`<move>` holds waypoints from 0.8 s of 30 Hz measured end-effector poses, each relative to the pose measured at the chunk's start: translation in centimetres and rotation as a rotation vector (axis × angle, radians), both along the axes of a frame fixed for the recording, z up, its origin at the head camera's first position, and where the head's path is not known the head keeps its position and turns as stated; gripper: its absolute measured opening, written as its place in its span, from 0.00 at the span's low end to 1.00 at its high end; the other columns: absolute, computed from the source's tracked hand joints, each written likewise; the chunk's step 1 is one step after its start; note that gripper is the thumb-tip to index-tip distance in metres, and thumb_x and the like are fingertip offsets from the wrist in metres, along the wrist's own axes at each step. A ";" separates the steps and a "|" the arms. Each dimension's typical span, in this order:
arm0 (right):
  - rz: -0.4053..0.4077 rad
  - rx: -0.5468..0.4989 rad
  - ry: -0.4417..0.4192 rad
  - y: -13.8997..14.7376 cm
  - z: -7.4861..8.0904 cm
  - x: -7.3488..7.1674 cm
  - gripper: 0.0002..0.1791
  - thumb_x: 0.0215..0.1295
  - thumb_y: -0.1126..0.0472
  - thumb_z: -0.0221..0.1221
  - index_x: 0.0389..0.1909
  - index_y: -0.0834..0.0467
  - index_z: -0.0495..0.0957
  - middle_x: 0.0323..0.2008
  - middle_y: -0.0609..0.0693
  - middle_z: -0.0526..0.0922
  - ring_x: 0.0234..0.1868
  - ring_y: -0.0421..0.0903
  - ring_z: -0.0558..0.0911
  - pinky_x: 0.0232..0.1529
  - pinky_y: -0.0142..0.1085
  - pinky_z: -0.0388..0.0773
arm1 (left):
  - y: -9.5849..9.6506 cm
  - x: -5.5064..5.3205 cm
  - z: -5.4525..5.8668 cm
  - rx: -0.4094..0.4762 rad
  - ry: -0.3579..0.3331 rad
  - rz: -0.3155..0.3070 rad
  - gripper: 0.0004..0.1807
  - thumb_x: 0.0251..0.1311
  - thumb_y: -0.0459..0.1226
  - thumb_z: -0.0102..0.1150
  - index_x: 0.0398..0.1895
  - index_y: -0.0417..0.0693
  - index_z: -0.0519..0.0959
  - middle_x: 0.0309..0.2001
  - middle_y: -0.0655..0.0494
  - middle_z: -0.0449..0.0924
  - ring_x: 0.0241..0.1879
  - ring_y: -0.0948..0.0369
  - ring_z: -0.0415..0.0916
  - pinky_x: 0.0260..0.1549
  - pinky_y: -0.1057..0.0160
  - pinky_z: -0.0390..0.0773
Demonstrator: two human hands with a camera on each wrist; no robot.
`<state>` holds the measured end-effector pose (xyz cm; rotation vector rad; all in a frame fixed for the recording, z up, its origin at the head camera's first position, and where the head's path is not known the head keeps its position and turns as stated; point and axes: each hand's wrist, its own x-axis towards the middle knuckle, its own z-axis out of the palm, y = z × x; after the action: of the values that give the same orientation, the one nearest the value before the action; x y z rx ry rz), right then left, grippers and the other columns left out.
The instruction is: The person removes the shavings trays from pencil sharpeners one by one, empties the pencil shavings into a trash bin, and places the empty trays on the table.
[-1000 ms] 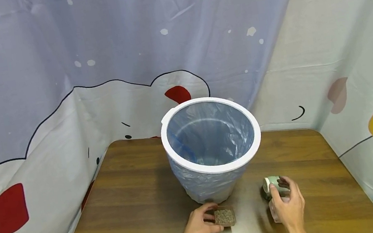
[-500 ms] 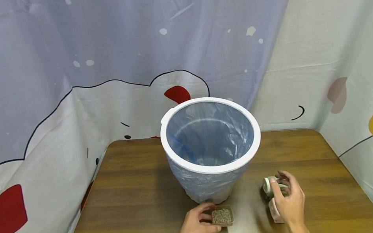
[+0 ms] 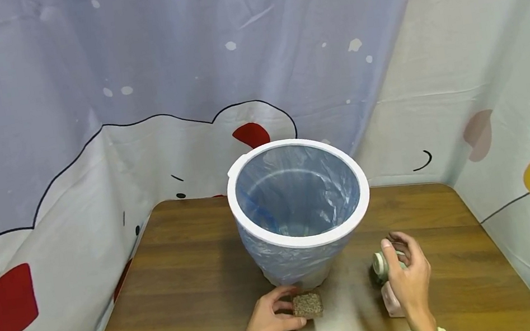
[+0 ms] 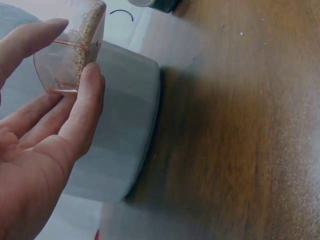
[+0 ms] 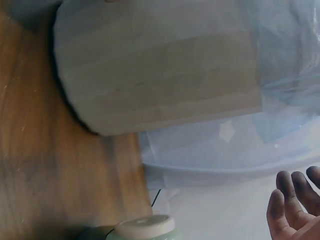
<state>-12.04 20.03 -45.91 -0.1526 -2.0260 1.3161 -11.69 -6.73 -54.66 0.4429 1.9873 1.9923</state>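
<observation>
My left hand (image 3: 268, 319) pinches a small clear box (image 3: 308, 305) of coarse brownish granules between thumb and fingers, in front of the bin. In the left wrist view the box (image 4: 67, 55) is tilted, with the granules lying along one side. My right hand (image 3: 409, 275) holds nothing; its fingers are loosely bent above a green jar with a pale lid (image 3: 380, 265). That jar lies on its side, partly hidden by the hand. Below it is a small pale pink block-like thing (image 3: 391, 301). In the right wrist view the right fingers (image 5: 290, 205) are apart from the jar lid (image 5: 145, 226).
A bin with a white rim (image 3: 301, 239) and a bluish plastic liner stands upright at the middle of the brown wooden table (image 3: 191, 289). A printed cloth curtain (image 3: 169, 60) hangs behind and beside the table. A dark band is on the right wrist.
The left hand has moved slightly left with the clear box and tilted it. My right hand has drawn up off the green jar, which stays lying where it was.
</observation>
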 end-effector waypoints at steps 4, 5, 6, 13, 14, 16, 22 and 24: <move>0.015 -0.029 0.001 -0.1 0.6 -0.2 0.13 0.62 0.67 0.54 0.47 0.68 0.75 0.40 0.48 0.79 0.38 0.30 0.78 0.39 0.21 0.73 | -0.3 0.4 1.5 -0.005 0.012 -0.002 0.31 0.43 0.28 0.68 0.54 0.31 0.70 0.53 0.33 0.70 0.42 0.41 0.76 0.33 0.66 0.79; 0.021 -0.036 -0.001 -0.2 0.7 -0.2 0.14 0.63 0.66 0.54 0.47 0.68 0.74 0.40 0.48 0.79 0.38 0.32 0.78 0.40 0.21 0.73 | -0.4 0.4 1.5 -0.006 0.016 -0.001 0.31 0.43 0.28 0.68 0.54 0.31 0.70 0.53 0.33 0.70 0.42 0.42 0.76 0.34 0.66 0.79; 0.028 -0.045 -0.002 -0.2 0.9 -0.2 0.14 0.63 0.65 0.54 0.47 0.68 0.74 0.41 0.49 0.79 0.38 0.33 0.78 0.40 0.22 0.73 | -0.5 0.4 1.5 -0.006 0.022 0.000 0.31 0.43 0.28 0.68 0.54 0.31 0.69 0.53 0.33 0.70 0.41 0.42 0.76 0.34 0.66 0.80; 0.092 -0.113 0.001 -0.7 1.8 -0.4 0.15 0.65 0.63 0.53 0.49 0.69 0.73 0.44 0.61 0.78 0.41 0.37 0.79 0.44 0.23 0.73 | -0.8 -0.3 -0.7 0.010 0.023 0.007 0.33 0.43 0.28 0.69 0.57 0.37 0.69 0.55 0.38 0.70 0.42 0.46 0.77 0.35 0.67 0.80; 0.102 -0.125 0.006 -0.8 1.9 -0.5 0.15 0.65 0.63 0.53 0.49 0.69 0.73 0.44 0.62 0.78 0.42 0.37 0.79 0.44 0.23 0.73 | -0.8 -0.3 -0.9 0.010 0.021 0.007 0.34 0.43 0.29 0.69 0.57 0.38 0.69 0.56 0.39 0.70 0.42 0.47 0.77 0.35 0.67 0.80; 0.114 -0.142 0.017 -0.9 2.0 -0.7 0.15 0.65 0.64 0.53 0.49 0.69 0.73 0.43 0.59 0.78 0.42 0.37 0.79 0.44 0.23 0.73 | -0.9 -0.4 -1.1 0.014 0.016 0.005 0.35 0.42 0.30 0.69 0.58 0.38 0.69 0.56 0.39 0.70 0.43 0.47 0.77 0.35 0.67 0.80; 0.168 -0.215 0.054 -0.8 1.5 -1.7 0.15 0.65 0.66 0.53 0.49 0.70 0.72 0.43 0.50 0.79 0.41 0.40 0.80 0.42 0.24 0.74 | -1.2 -0.3 -0.9 0.028 0.007 0.006 0.35 0.42 0.30 0.70 0.58 0.36 0.69 0.56 0.36 0.69 0.41 0.49 0.78 0.34 0.65 0.80; 0.196 -0.243 0.070 -0.8 1.3 -2.1 0.16 0.65 0.66 0.52 0.51 0.71 0.70 0.44 0.52 0.78 0.42 0.40 0.79 0.41 0.24 0.75 | -1.3 -0.3 -0.9 0.023 0.004 0.007 0.35 0.42 0.30 0.70 0.57 0.37 0.69 0.56 0.37 0.70 0.41 0.50 0.78 0.34 0.65 0.80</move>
<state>-14.15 19.22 -44.60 -0.0187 -1.8544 1.6663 -11.95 -8.01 -55.52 0.4459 1.9730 2.0214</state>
